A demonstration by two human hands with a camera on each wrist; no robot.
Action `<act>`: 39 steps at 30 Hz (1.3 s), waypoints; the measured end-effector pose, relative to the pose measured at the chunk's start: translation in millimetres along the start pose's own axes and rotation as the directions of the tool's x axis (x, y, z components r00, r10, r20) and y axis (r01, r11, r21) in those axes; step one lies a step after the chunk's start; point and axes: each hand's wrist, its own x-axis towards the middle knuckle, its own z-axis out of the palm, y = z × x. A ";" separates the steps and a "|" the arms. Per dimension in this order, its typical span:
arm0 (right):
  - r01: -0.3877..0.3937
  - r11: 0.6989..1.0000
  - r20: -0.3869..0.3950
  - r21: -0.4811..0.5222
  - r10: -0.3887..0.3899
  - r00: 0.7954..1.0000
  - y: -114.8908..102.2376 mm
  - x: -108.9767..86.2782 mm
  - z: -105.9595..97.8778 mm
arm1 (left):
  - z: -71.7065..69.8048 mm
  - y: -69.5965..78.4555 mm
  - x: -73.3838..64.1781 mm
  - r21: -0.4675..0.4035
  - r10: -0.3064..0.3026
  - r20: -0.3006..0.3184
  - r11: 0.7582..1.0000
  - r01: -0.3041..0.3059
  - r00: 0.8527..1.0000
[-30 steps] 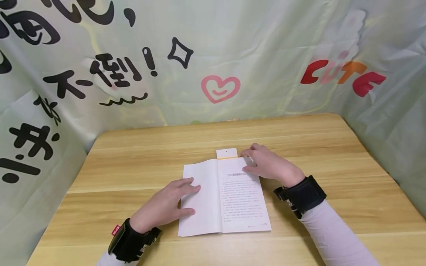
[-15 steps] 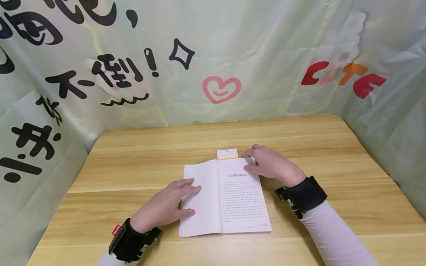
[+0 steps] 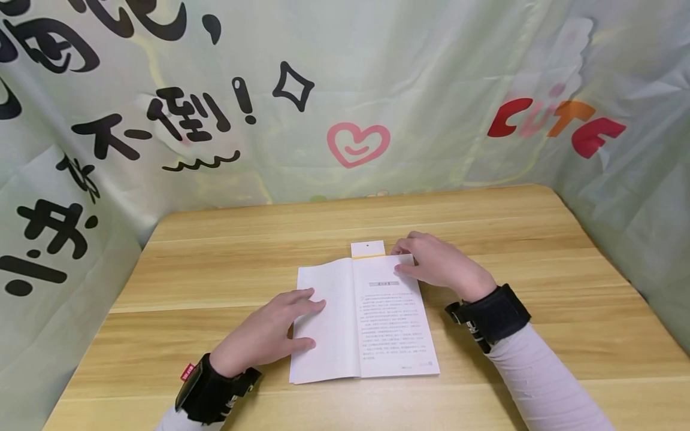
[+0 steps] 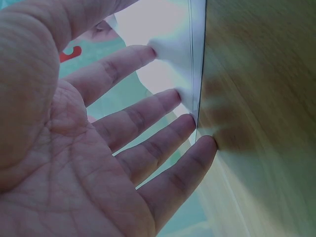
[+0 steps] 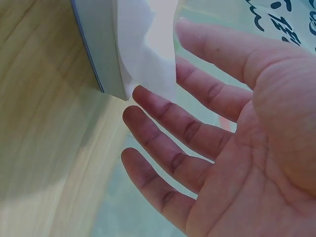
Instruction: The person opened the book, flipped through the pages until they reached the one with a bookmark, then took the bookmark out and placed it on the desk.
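An open book [image 3: 329, 362] lies on the wooden table, its left page blank and its right page [image 3: 393, 329] printed with text. My left hand [image 3: 264, 329] rests with spread, nearly straight fingers on the left page's outer edge; the left wrist view shows its fingertips [image 4: 170, 96] at the paper. At the top right corner, my right hand [image 3: 442, 266] pinches the page, thumb in front and index finger behind. In the right wrist view, a loose leaf [image 5: 150, 44] bends away from the thicker page block [image 5: 96, 44], and the other fingers [image 5: 158, 143] extend below the corner.
A white card-like tab [image 3: 368, 248] with a small hole and a yellow line sticks out above the book's top edge. The wooden table [image 3: 242, 239] is enclosed by pale printed cloth [image 3: 431, 90] behind and at both sides. Black bands [image 3: 487, 317] circle both wrists.
The upper right corner of the page stands slightly higher between my right thumb and index finger. My left hand stays in place on the left page.
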 end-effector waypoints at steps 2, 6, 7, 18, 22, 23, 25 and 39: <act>0.003 1.000 -0.007 0.005 -0.002 1.000 0.0 0.6 -0.2 | 0.0 -0.4 0.1 0.001 0.001 0.001 1.000 -0.001 1.000; 0.008 1.000 -0.017 0.019 -0.007 1.000 -0.4 0.2 -2.1 | -0.4 -0.6 0.0 -0.006 0.000 0.003 1.000 0.000 1.000; 0.006 1.000 -0.019 0.025 -0.006 1.000 -0.5 -0.1 -2.6 | -0.7 -0.5 -0.1 -0.009 0.000 0.003 1.000 0.000 1.000; 0.043 0.997 -0.023 0.069 -0.041 0.999 -0.9 -4.5 -11.6 | -1.6 -0.5 -1.2 -0.027 0.002 0.004 1.000 -0.002 1.000; 0.061 0.993 -0.025 0.101 -0.058 0.998 -1.8 -5.4 -14.1 | -2.0 -0.2 -1.0 -0.026 0.002 0.005 1.000 -0.001 1.000; 0.068 0.991 -0.025 0.112 -0.066 0.998 -2.3 -5.6 -14.6 | -2.0 -0.2 -1.0 -0.026 0.002 0.005 1.000 -0.002 1.000; 0.084 0.987 -0.027 0.134 -0.081 0.996 -2.9 -6.1 -15.4 | -2.1 -0.3 -0.9 -0.026 0.003 0.005 1.000 -0.003 1.000; 0.191 0.929 0.012 0.317 -0.205 0.979 -11.7 -10.3 -18.6 | -2.1 -1.5 -0.2 -0.032 -0.010 0.009 0.999 0.010 1.000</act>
